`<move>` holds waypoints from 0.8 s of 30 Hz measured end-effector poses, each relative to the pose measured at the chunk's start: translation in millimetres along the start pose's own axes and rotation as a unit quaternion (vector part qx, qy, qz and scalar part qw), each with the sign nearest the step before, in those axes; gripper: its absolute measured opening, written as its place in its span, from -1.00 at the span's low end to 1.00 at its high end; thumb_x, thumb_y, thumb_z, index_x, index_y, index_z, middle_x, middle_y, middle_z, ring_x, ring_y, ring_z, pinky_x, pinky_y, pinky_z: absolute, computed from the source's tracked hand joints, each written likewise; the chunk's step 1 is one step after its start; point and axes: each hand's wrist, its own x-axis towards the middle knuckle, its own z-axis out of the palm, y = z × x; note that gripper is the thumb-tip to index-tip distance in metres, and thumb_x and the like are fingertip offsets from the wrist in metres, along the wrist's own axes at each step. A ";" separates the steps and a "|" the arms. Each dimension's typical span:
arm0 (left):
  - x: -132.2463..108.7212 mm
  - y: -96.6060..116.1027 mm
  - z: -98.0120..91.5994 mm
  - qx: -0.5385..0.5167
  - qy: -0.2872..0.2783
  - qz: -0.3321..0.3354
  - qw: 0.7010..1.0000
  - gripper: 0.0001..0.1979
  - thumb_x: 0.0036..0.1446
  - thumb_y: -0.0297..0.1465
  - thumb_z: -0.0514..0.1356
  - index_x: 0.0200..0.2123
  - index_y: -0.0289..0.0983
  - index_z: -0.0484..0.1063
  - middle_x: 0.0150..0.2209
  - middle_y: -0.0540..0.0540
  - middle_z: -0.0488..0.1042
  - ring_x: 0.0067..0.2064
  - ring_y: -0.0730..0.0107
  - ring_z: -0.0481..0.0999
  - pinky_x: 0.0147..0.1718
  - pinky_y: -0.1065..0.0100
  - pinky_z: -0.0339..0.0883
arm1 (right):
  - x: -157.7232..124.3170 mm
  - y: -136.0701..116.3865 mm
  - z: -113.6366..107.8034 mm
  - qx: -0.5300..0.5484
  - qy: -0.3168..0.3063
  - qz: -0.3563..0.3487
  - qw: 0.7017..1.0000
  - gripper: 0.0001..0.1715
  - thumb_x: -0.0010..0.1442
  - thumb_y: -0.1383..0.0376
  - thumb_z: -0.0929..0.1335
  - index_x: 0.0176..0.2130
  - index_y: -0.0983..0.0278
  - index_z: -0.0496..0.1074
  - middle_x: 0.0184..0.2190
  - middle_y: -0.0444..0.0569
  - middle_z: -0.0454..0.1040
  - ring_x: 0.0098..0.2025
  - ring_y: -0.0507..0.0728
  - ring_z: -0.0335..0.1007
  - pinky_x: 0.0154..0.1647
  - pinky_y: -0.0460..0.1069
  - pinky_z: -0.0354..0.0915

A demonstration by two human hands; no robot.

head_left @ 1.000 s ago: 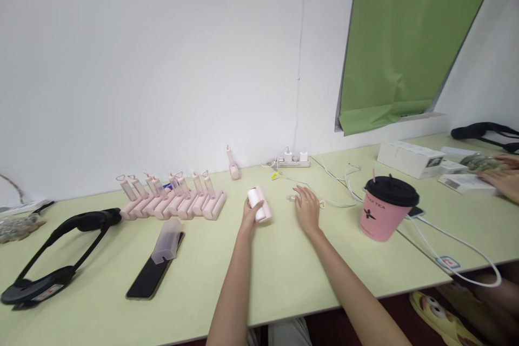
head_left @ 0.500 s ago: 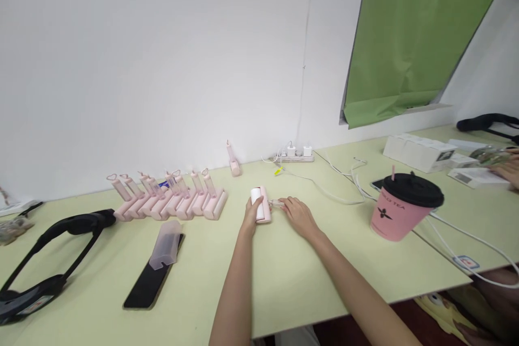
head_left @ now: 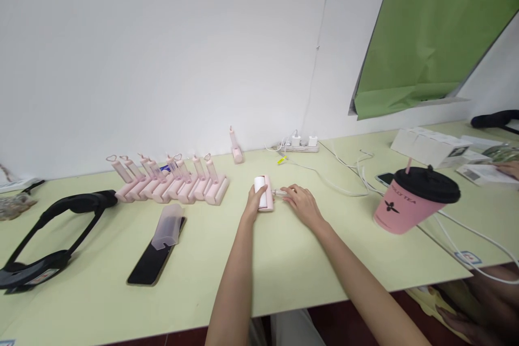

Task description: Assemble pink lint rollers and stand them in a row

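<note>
A: Starting from the left of the frame, what is around you?

B: A black headset frame [head_left: 99, 200] lies on your bench [head_left: 219, 259] at lower left; then comes a dark phone [head_left: 146, 270] with a clear cover [head_left: 168, 226] resting across it.

A: Which pieces of yours look done?

B: Left of centre, your row of pink units [head_left: 188, 192] has upright handles [head_left: 212, 171]; I'd judge those complete. A lone pink unit [head_left: 237, 157] near mid-frame, by the wall [head_left: 162, 54], seems finished too.

A: And the one you are working on?

B: It's at centre. Your left hand [head_left: 252, 204] grips the pink roller [head_left: 268, 190], fingers curled at its side, thumb across its white roll [head_left: 260, 186]. Just right, your right hand [head_left: 305, 206] pinches the clear handle [head_left: 279, 193] between thumb and fingertips, against the roller's side.

A: How far along are you?

B: Partway, I'd judge. You seem to be joining them, though whether the handle is seated I can't tell. Compared with your row, an upright handle looks to be what's left.
</note>
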 end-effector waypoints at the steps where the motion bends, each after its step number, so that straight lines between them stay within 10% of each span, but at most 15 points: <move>1: 0.2 -0.5 -0.2 0.004 0.002 0.001 1.000 -0.43 -0.09 -0.14 0.21 -0.05 -0.30 0.17 -0.36 -0.10 0.40 -0.47 0.34 0.48 -0.45 0.29 0.38 | 0.1 0.0 -1.4 0.002 0.001 -0.005 1.000 -0.66 0.22 0.22 0.16 -0.03 0.15 0.30 -0.22 0.00 0.36 -0.26 0.09 0.29 -0.23 -0.01 0.09; 24: -10.0 -2.0 14.4 0.014 -0.008 0.021 1.000 -0.47 -0.11 -0.18 0.24 -0.09 -0.29 0.18 -0.27 -0.14 0.38 -0.40 0.33 0.46 -0.43 0.23 0.42 | -5.1 4.5 -4.4 0.054 0.047 -0.025 0.997 -0.66 0.19 0.32 0.20 -0.04 0.15 0.36 -0.25 0.00 0.34 -0.22 0.09 0.23 -0.11 0.02 0.03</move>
